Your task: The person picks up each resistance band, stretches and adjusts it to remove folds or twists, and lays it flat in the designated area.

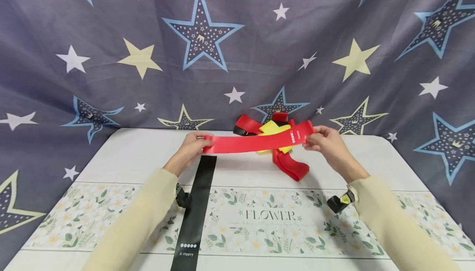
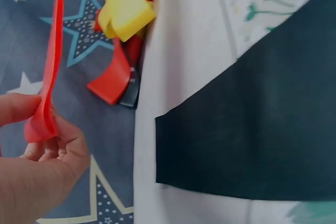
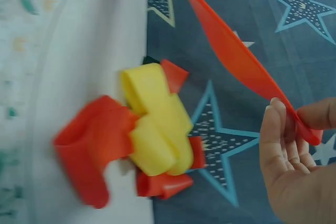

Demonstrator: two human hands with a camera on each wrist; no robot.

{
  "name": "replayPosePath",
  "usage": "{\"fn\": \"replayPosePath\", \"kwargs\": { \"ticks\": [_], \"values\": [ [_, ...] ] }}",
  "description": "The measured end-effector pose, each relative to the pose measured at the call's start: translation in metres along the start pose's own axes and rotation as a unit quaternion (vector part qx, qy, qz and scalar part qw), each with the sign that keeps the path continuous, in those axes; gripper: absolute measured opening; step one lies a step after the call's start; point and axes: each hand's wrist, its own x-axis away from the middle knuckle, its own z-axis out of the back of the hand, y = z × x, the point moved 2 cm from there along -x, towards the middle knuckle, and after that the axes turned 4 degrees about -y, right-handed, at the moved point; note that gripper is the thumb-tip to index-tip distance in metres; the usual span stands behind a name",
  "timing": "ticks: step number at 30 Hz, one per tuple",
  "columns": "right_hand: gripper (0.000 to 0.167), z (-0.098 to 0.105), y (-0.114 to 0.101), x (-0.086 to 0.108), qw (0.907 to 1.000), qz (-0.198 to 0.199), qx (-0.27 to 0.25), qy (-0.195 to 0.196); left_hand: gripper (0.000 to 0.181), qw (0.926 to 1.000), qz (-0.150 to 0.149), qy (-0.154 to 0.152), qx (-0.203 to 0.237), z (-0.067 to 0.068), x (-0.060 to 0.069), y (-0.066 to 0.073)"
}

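A red resistance band point(image 1: 248, 143) is stretched out flat between both hands above the table. Its left end is pinched between the thumb and fingers of my left hand point(image 1: 191, 149). My right hand point(image 1: 328, 145) pinches the other end, close to the small white print and dots. In the left wrist view the band point(image 2: 51, 72) appears nearly edge-on, with its end looped at the left hand point(image 2: 50, 166). The right wrist view shows the band point(image 3: 236, 56) slanting down to the right hand point(image 3: 294, 166).
A black band point(image 1: 196, 213) marked X-Heavy lies lengthwise on the table point(image 1: 122, 155), near the left forearm. Behind the held band sits a heap of red and yellow bands point(image 1: 291, 166) at the table's back edge. A star-patterned cloth point(image 1: 237, 56) hangs behind.
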Motion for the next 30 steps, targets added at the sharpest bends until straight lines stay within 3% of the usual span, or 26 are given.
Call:
{"fn": "replayPosePath", "kwargs": {
  "ticks": [3, 10, 17, 23, 30],
  "values": [
    [0.031, -0.001, 0.014, 0.01, 0.9998, -0.012, -0.005, -0.013, 0.045, 0.9999, 0.004, 0.011, -0.006, 0.001, -0.004, 0.004],
    [0.038, -0.02, 0.044, 0.031, 0.9965, -0.048, 0.012, -0.067, 0.04, 0.9962, 0.025, 0.075, -0.037, -0.001, -0.014, 0.005],
    [0.038, -0.048, 0.063, 0.056, 0.988, -0.098, 0.007, -0.12, 0.032, 0.9929, 0.023, 0.087, -0.077, -0.01, -0.025, 0.009],
    [0.029, -0.078, 0.075, 0.077, 0.9727, -0.157, -0.008, -0.171, 0.027, 0.9919, 0.017, 0.087, -0.09, -0.019, -0.029, 0.008],
    [0.023, -0.115, 0.085, 0.098, 0.9489, -0.19, -0.059, -0.245, 0.023, 0.9907, -0.007, 0.089, -0.102, -0.027, -0.036, -0.002]
  ]
}}
